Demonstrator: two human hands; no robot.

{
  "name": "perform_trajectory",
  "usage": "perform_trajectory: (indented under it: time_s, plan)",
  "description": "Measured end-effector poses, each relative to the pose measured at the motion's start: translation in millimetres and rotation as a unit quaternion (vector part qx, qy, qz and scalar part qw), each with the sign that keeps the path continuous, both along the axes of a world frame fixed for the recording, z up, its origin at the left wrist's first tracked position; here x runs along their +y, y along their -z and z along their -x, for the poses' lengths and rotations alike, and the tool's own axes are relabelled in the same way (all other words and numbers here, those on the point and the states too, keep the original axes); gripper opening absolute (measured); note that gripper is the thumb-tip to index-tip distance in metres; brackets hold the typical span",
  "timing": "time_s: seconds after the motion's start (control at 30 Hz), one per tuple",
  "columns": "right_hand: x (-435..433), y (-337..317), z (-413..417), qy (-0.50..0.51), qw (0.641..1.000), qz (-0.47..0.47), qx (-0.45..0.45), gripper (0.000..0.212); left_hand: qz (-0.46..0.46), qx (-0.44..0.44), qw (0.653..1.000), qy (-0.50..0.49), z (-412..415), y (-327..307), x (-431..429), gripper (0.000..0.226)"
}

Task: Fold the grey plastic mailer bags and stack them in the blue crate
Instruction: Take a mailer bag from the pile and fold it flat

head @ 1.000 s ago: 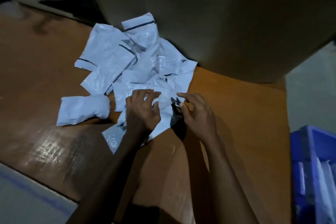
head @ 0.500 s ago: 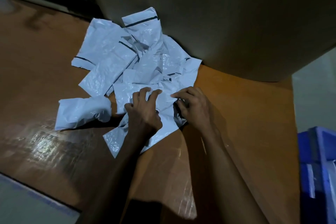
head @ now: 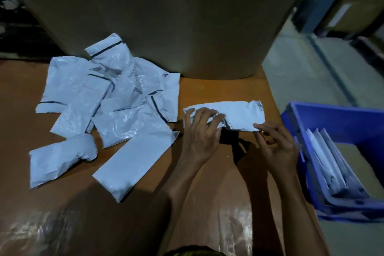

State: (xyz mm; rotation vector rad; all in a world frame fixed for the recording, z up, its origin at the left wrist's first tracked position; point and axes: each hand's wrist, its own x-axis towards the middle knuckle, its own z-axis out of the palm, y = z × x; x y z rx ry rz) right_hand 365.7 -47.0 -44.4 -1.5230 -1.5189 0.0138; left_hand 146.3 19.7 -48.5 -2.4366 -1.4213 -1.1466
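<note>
A folded grey mailer bag [head: 239, 115] lies as a long strip on the brown table [head: 207, 172], right of the pile. My left hand [head: 200, 131] grips its left end with curled fingers. My right hand [head: 278, 145] pinches its lower right corner. A loose pile of grey mailer bags [head: 108, 97] with dark seal strips covers the table's left half. The blue crate [head: 332, 118] stands off the table's right edge, with several folded bags [head: 330, 164] upright inside.
A large cardboard drum or box [head: 166, 16] rises at the back of the table, just behind the pile. A rolled bag [head: 60, 156] lies at the pile's near left. Grey floor [head: 311, 72] and shelving show at the right.
Both hands have pulled one bag out of the pile and carried it right, toward the crate. It now lies as a folded strip. The camera view has swung right, showing more of the crate.
</note>
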Motion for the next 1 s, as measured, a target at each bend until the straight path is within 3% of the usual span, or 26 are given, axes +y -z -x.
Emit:
perform_trajectory:
  time_s: [0.2,0.33,0.5,0.63,0.7,0.83,1.0]
  plan:
    - [-42.4,31.9,-14.9,0.095,0.99,0.096,0.026,0.031,0.07,0.009,0.996,0.061,-35.0,43.2,-14.3,0.033]
    - [-52.5,19.7,-9.2,0.11,0.979,0.171,0.014,0.028,0.101,-0.042,0.992,0.06,-35.7,41.6,-24.0,0.027]
    - [-36.4,0.6,2.0,0.118,0.987,0.081,-0.067,0.025,0.124,-0.097,0.987,0.024,-44.5,18.4,-39.5,0.026]
    - [-8.0,7.9,4.6,0.056,0.99,0.102,-0.079,0.032,0.221,-0.102,0.97,-0.006,-65.9,19.4,-62.5,0.055]
    - [3.3,21.3,3.5,0.033,0.984,0.142,-0.101,0.038,0.244,-0.073,0.967,0.009,-75.4,32.8,-73.5,0.062]
    - [7.5,42.7,0.6,0.015,0.968,0.216,-0.126,0.051,0.206,0.014,0.978,-0.009,-75.5,54.1,-67.3,0.062]
    - [0.9,39.6,7.9,0.02,0.964,0.23,-0.128,0.058,0.17,0.088,0.98,-0.052,-59.4,45.1,-49.4,0.064]
